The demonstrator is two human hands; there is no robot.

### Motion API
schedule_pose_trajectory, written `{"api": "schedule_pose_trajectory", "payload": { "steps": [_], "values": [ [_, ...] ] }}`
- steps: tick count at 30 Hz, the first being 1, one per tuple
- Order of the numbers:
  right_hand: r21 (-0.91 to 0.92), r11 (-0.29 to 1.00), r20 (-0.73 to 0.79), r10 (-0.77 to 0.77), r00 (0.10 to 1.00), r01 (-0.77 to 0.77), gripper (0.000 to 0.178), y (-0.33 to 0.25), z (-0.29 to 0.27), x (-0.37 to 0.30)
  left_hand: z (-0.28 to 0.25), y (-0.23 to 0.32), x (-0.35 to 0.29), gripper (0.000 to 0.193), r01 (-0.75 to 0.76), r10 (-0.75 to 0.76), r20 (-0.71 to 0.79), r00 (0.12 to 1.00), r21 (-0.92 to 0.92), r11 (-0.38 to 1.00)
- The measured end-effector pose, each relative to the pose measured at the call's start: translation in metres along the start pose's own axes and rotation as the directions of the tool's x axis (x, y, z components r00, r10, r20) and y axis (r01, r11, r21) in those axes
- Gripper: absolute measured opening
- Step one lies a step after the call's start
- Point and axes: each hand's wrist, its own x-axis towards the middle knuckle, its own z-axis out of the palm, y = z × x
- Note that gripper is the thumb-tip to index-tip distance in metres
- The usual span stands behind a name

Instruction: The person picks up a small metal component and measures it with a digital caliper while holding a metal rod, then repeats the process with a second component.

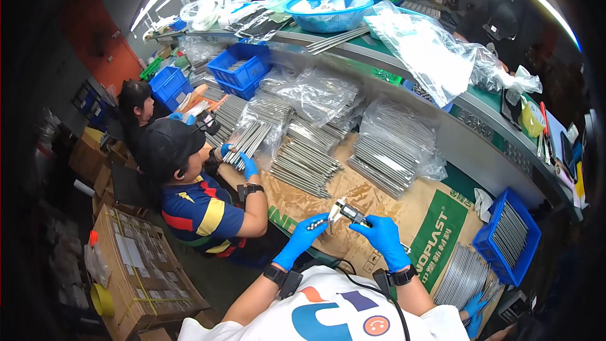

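Observation:
Both my hands wear blue gloves and meet over the brown paper on the bench. My left hand (304, 237) is closed on a thin metal rod (319, 222), mostly hidden by the fingers. In my right hand (382, 239) is a digital caliper (351, 213), its body gripped near the display. The caliper's jaws (336, 208) are close beside the rod's end; whether they touch it I cannot tell. Beyond my hands lies a row of bare metal rods (306, 167). To its right, more rods (390, 151) rest under clear plastic.
A co-worker (199, 196) at my left handles several rods, with another person behind. On the right stand a blue crate (508, 237) of rods and a rod pile (463, 275), with another person's gloved hand nearby. A raised shelf (404, 57) with bags and a blue basket (328, 12) runs behind.

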Motion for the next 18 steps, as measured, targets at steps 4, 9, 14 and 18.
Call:
{"api": "schedule_pose_trajectory", "payload": {
  "steps": [4,9,14,18],
  "values": [
    [0.000,1.000,-0.023,-0.009,1.000,0.009,0.050,-0.004,-0.008,-0.005,-0.010,0.005,-0.009,0.031,0.041,-0.034,0.042,0.999,-0.181,0.983],
    [-0.030,0.996,-0.058,-0.091,0.994,0.089,0.048,-0.010,-0.005,0.013,-0.014,-0.008,-0.014,0.037,-0.099,0.094,-0.030,0.995,-0.233,0.968],
    [-0.110,0.977,-0.049,-0.188,0.981,0.182,0.045,-0.018,0.013,0.028,-0.012,-0.026,-0.015,0.046,-0.094,0.095,0.001,0.996,0.092,0.991],
    [-0.103,0.973,-0.032,-0.212,0.977,0.208,0.044,-0.024,0.025,0.031,-0.006,-0.021,0.000,0.047,-0.012,0.012,0.005,1.000,0.023,1.000]
  ]
}}
